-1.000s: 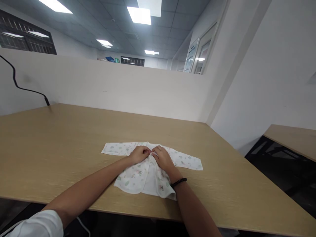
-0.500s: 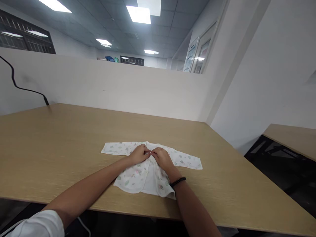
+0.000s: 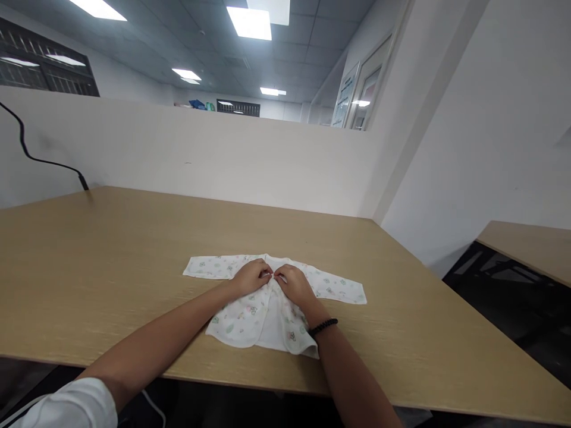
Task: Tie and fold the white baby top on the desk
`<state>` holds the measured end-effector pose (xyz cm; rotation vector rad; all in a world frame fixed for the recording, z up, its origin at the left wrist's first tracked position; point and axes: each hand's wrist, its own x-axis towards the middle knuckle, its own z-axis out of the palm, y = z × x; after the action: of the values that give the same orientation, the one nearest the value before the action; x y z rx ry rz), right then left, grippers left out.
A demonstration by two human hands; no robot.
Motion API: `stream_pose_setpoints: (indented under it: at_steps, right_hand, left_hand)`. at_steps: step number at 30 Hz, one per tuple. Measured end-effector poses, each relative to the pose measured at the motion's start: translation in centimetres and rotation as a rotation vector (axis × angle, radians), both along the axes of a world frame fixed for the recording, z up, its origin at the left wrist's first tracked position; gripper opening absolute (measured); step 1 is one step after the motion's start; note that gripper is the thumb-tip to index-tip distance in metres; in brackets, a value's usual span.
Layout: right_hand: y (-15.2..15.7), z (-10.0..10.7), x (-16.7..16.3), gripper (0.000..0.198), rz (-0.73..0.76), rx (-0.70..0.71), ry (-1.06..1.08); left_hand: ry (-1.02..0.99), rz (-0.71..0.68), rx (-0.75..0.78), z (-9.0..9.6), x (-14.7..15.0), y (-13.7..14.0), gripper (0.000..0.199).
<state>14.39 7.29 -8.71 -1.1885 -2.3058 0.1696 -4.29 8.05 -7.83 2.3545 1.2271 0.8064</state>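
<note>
A small white baby shirt [image 3: 243, 321] with a faint animal and leaf print lies on the table, its sleeves spread to either side. Its front is parted below the chest, showing the plain white inside. My left hand [image 3: 252, 277] pinches the front edge near the neckline from the left. Close against it, my right hand [image 3: 293, 284] pinches the same spot from the right, fingertips almost meeting. Whatever fastening sits between the fingertips is too small to make out. A black beaded bracelet [image 3: 323, 326] circles my right wrist.
The wooden table [image 3: 134, 249] runs back to a low white partition [image 3: 250, 160]. A black cable [image 3: 49, 161] hangs down at the left. To the right stands another table [image 3: 526, 246] with a dark frame beneath it.
Both hands stay at the shirt's chest with only slight finger movement. The shirt lies as before, and the view has shifted very slightly.
</note>
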Motion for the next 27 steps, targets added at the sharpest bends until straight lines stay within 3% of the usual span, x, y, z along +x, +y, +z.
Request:
stream_pose_setpoints:
  at_steps: [12, 27]
  right_hand:
    - [-0.1, 0.1, -0.2, 0.011, -0.049, 0.008, -0.011]
    - [0.0, 0.4, -0.6, 0.016, -0.061, -0.020, -0.072]
  left_hand:
    - [-0.125, 0.075, -0.093, -1.0, 0.2, 0.8, 0.021]
    - [-0.219, 0.063, -0.205, -1.2, 0.3, 1.3, 0.023]
